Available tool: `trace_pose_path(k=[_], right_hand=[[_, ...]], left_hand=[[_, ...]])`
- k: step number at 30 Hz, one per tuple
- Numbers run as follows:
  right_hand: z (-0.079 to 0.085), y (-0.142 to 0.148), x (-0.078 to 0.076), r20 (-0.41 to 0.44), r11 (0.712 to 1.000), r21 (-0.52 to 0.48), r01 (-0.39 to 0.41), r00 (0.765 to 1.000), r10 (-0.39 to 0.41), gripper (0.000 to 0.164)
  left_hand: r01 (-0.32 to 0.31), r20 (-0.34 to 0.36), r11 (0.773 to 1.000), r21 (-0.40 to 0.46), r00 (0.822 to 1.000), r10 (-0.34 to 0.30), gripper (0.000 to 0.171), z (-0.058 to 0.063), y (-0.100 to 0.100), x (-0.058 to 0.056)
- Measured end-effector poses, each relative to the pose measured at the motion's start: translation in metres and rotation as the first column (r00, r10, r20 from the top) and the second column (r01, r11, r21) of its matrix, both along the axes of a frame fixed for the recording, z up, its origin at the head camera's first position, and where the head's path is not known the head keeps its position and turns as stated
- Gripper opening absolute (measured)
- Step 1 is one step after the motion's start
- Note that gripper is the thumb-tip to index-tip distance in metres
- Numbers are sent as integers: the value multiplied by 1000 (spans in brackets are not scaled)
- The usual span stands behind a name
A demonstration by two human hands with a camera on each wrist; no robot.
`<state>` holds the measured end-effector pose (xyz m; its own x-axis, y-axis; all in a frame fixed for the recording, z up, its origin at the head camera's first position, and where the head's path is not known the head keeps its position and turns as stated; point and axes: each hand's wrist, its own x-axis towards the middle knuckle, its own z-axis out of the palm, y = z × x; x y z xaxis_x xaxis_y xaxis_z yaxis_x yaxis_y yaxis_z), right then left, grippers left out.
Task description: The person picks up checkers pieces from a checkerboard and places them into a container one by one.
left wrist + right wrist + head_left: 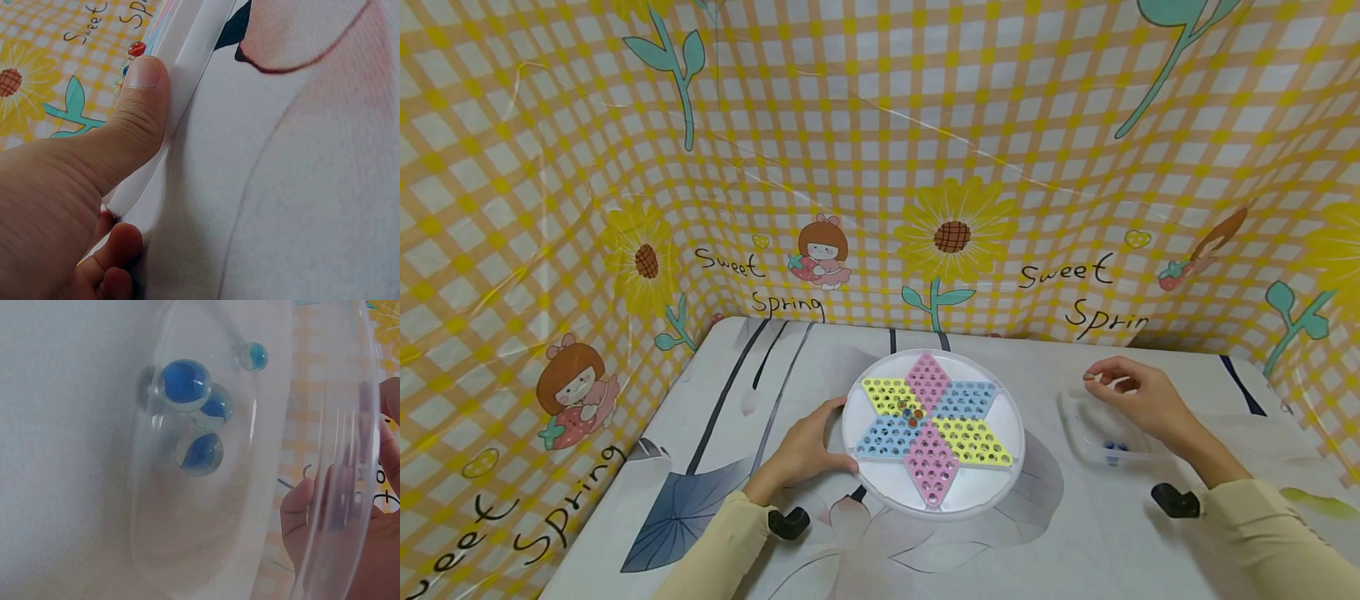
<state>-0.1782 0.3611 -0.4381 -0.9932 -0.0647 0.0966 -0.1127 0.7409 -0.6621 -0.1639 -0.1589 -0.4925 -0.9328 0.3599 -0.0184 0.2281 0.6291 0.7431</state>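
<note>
A round white Chinese checkers board (880,477) with a pink, blue and yellow star lies mid-table. Several coloured marbles (913,422) sit in holes left of its centre. My left hand (808,446) grips the board's left rim; in the left wrist view the thumb (142,94) lies over the rim with fingers at its edge. Above a clear plastic box (1066,433) on the right, my right hand (1138,396) pinches a small marble (1088,377), mostly covered by thumb and index finger. Blue-swirled marbles (186,385) lie inside the box, with a smaller-looking teal one (255,357).
A white floral cloth (805,367) covers the table. Yellow checked fabric (880,167) with sunflowers hangs as a wall behind and at the sides. Dark straps or mounts (788,523) are at both wrists.
</note>
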Motion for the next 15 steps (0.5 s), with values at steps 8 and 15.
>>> trace_pose_path(k=[8, 15], right_hand=[[0, 0, 0, -9, 1000, -9, 5, 1000, -5, 47], [2, -1, -1, 12, 1000, 11, 13, 1000, -13, 49]], left_hand=[[-1, -7, 1000, -10, 1000, 1, 110, 0, 0, 0], [3, -12, 1000, -2, 1000, -3, 110, -1, 0, 0]])
